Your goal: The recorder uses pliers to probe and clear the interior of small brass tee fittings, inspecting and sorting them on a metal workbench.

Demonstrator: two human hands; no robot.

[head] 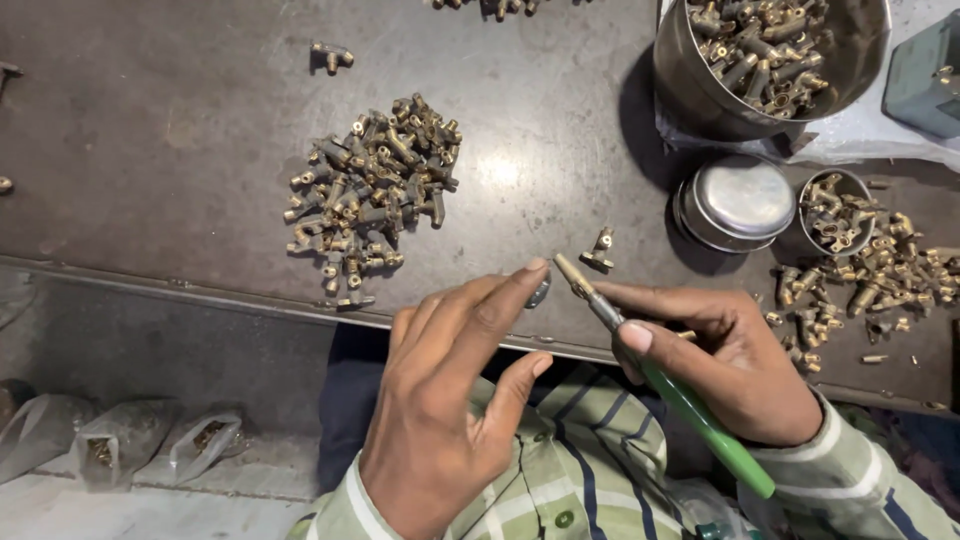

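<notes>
Evidently midway: right hand [745, 365] grips a green-handled tool [660, 375]; left hand [450, 400], fingers loose, holds nothing; a fittings pile [375, 190] lies beyond it.

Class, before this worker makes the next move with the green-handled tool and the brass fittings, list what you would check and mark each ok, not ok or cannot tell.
1. Right hand grips the tool firmly: ok.
2. Tool tip is seated in a fitting: cannot tell; the tip looks bare.
3. Left hand holds a part: cannot tell; its fingers hide a small dark piece.
4. A lone fitting lies near the tip: ok.
5. Pile sits clear of the table edge: not ok; some pieces touch the edge.
6. Bowl stands upright: ok.
</notes>
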